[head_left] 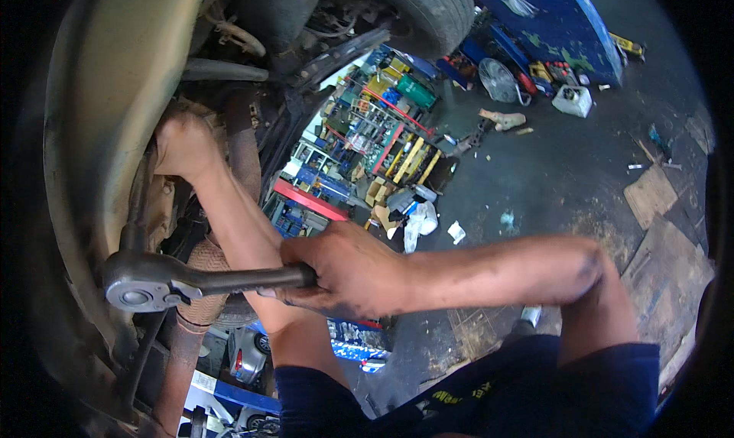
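Observation:
My right hand point(348, 274) grips the handle of a steel ratchet wrench point(164, 281) whose round head sits on an extension bar point(134, 209) running up into the underside of a raised car point(99, 94). My left hand point(182, 144) reaches up higher and presses against a dirty part beside the exhaust pipe point(241, 144); what its fingers hold is hidden. A braided flexible pipe section point(202, 308) hangs just under the wrench head.
A tyre point(432, 6) is at the top. A red and blue tool cart point(359, 144) packed with tools stands on the floor behind my arms. A fan point(497, 79), a white canister point(573, 100), a blue lift post point(550, 25) and cardboard sheets point(657, 231) lie farther right.

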Demonstrator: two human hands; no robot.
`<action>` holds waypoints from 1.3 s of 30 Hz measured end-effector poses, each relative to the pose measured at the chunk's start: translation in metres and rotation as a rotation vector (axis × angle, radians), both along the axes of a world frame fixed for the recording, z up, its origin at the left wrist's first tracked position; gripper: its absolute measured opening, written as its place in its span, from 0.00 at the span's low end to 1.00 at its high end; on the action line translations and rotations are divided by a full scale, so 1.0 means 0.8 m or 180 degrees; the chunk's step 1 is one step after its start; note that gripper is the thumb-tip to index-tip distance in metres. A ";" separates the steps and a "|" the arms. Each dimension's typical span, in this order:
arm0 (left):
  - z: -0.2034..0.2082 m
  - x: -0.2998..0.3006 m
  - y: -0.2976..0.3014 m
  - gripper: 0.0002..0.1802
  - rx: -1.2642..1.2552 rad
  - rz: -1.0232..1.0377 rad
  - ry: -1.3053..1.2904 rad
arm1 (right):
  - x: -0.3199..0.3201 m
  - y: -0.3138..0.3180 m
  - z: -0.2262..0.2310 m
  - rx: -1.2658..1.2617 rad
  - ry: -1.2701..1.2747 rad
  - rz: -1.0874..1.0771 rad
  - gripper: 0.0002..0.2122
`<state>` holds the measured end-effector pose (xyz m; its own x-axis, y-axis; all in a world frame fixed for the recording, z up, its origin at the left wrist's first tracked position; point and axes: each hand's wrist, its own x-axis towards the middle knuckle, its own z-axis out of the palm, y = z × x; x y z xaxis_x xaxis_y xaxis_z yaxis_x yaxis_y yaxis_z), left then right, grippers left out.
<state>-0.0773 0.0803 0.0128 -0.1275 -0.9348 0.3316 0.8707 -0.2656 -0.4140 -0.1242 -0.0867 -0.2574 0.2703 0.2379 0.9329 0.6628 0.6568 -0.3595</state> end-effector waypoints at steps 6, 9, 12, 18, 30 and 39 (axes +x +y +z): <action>0.018 0.027 0.009 0.06 -0.0489 0.0198 -0.0523 | 0.062 -0.049 -0.008 -0.0169 -0.0573 -0.1123 0.20; 0.026 0.034 0.020 0.16 -0.1497 0.0691 -0.0384 | 0.072 -0.080 0.000 0.0124 -0.0726 -0.1318 0.21; 0.018 0.026 0.010 0.17 -0.1106 0.0838 -0.0848 | 0.046 -0.061 0.006 -0.0374 -0.0242 -0.0698 0.23; -0.129 -0.068 -0.040 0.32 -0.2184 -0.2814 0.3307 | 0.026 -0.025 -0.001 -0.0303 -0.0053 -0.0388 0.26; -0.151 -0.184 -0.165 0.10 -0.0363 -0.3802 0.3824 | 0.036 -0.051 0.006 -0.0193 -0.0443 -0.1374 0.21; -0.128 -0.177 -0.138 0.10 0.0128 -0.3530 0.4675 | 0.063 -0.132 0.038 -0.1000 -0.0886 -0.1354 0.24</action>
